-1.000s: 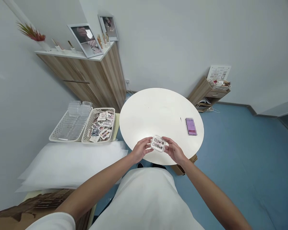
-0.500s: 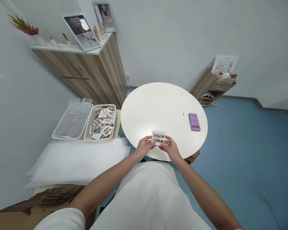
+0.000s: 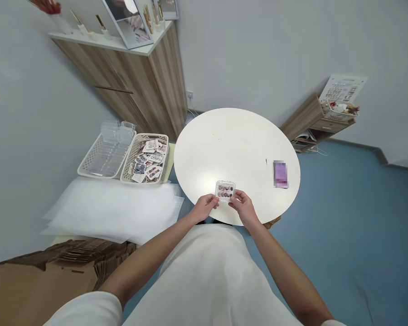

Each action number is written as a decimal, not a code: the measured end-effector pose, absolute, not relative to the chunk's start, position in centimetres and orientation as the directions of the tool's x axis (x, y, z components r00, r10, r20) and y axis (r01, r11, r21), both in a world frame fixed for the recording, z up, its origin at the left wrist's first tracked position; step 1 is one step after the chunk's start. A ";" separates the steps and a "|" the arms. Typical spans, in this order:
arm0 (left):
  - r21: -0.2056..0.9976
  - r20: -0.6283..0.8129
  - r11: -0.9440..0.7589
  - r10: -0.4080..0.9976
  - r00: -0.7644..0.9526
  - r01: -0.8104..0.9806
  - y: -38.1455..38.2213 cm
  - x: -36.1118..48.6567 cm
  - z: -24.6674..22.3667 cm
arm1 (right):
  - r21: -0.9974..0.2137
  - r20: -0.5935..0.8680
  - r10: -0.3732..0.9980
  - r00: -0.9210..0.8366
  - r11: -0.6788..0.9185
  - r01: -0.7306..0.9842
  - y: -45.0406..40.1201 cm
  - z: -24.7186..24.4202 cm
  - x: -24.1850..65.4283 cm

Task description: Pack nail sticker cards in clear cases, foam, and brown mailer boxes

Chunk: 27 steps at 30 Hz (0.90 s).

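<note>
A small clear plastic case (image 3: 225, 191) with two rows of patterned press-on nails on a card is held over the near part of the white round table (image 3: 221, 145). Thumb and fingers of my right hand (image 3: 245, 208) pinch its right edge. At the lower left corner, my left hand (image 3: 204, 207) has its fingers closed together, with the fingertips at the case's edge. The rows of nails face up at me, and the case looks closed.
To the left, one white basket (image 3: 123, 170) holds clear empty cases, and another basket (image 3: 166, 156) holds many nail cards. White foam sheets (image 3: 122, 206) and folded cardboard boxes (image 3: 37, 285) lie nearer. A purple blurred object (image 3: 280, 174) rests on the table's right side.
My left hand's fingers have drawn from the case's left side down to its lower left corner. My right hand keeps its grip. The whole view has shifted slightly as my head moved.
</note>
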<state>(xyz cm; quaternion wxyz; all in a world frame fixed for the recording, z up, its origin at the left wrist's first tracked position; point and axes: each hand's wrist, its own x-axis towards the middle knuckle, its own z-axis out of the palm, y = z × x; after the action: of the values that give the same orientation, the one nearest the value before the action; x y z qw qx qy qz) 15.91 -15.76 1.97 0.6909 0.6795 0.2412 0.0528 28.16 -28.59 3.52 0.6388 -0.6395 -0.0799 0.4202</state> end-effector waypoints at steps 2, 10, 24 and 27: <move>0.965 -0.256 0.057 0.420 0.870 0.256 -15.9 16.2 2.1 | -0.889 -0.427 0.657 0.622 -0.180 -0.420 -28.6 3.5 28.9; 0.927 -0.347 0.027 0.440 0.828 0.374 -17.1 18.0 1.0 | -0.864 -0.472 0.628 0.619 -0.189 -0.467 -29.1 1.9 30.7; 0.927 -0.119 -0.196 0.655 0.746 0.320 -19.2 20.3 1.6 | -0.936 -0.346 0.690 0.636 -0.208 -0.284 -30.4 1.1 33.4; 0.930 -0.122 -0.158 0.719 0.685 0.331 -19.8 20.3 1.2 | -0.950 -0.311 0.714 0.628 -0.211 -0.230 -29.9 0.8 33.2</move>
<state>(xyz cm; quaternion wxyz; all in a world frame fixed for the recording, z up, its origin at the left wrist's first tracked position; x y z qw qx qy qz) 20.34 -19.85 1.21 0.5434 0.7396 0.3548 0.1784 33.19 -29.90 0.79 0.6017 -0.6723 -0.1799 0.3920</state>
